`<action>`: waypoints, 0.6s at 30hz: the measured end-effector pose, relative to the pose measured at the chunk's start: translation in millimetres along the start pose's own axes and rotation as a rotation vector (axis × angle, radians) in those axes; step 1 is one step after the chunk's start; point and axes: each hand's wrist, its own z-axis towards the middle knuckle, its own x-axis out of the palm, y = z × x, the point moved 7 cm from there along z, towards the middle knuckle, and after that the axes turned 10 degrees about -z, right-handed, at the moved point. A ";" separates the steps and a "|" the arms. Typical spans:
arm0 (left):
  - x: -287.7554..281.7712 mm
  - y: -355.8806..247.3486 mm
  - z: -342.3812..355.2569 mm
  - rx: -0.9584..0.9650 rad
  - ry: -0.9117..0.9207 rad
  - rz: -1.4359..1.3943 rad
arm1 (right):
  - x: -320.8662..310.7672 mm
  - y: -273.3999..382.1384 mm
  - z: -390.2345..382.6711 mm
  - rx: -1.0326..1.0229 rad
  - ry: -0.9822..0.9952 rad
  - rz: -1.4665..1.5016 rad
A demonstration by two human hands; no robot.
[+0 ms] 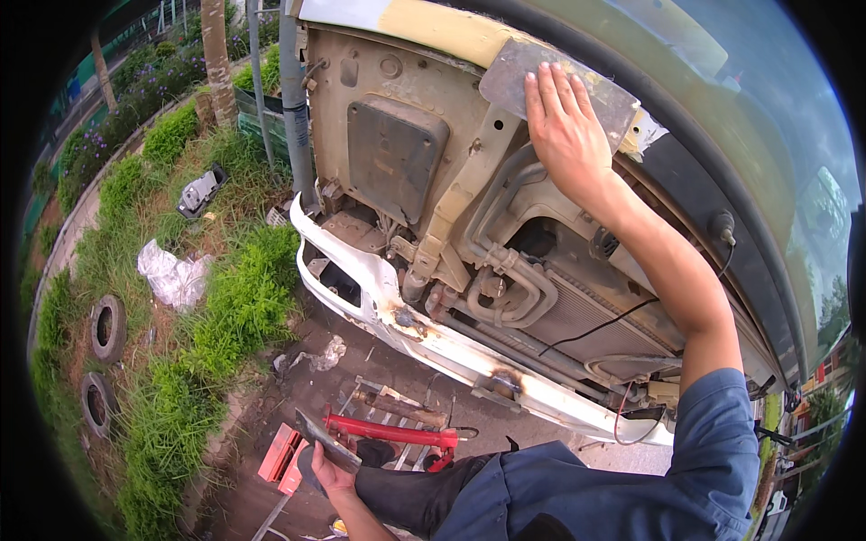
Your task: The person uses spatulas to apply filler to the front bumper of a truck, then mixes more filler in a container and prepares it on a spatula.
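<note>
High on the front of a vehicle, below its windshield, my right hand point(568, 135) holds a flat grey sheet point(505, 79) against the cream-and-white panel point(433, 29). Its fingers lie straight and close together over the sheet, which has rounded corners and yellowish smears; the thumb is hidden. Low down beside my leg, my left hand point(334, 476) grips a dark flat plate point(338, 451) by its near edge. The plate is tilted and its fingers are partly covered by it. Below the panel, the vehicle's front stands exposed, with a radiator point(600, 316) and pipes point(505, 316).
A white bumper point(442, 347) with scorched patches crosses below the opening. Beneath it lie a red jack-like tool point(388, 431), a red box point(281, 455) and a ladder-like metal frame point(397, 406). Grass on the left holds two tyres point(108, 329) and a white plastic bag point(173, 273).
</note>
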 end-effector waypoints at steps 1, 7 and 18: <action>0.7 0.2 -0.5 0.002 0.000 0.000 | -0.7 0.0 -0.9 0.000 -0.001 0.001; 1.5 1.7 -1.0 -0.002 0.003 -0.009 | -2.2 -1.8 2.2 0.009 -0.016 -0.001; 2.5 -0.7 -3.0 0.021 -0.006 0.016 | -5.5 5.8 3.4 0.007 -0.009 0.032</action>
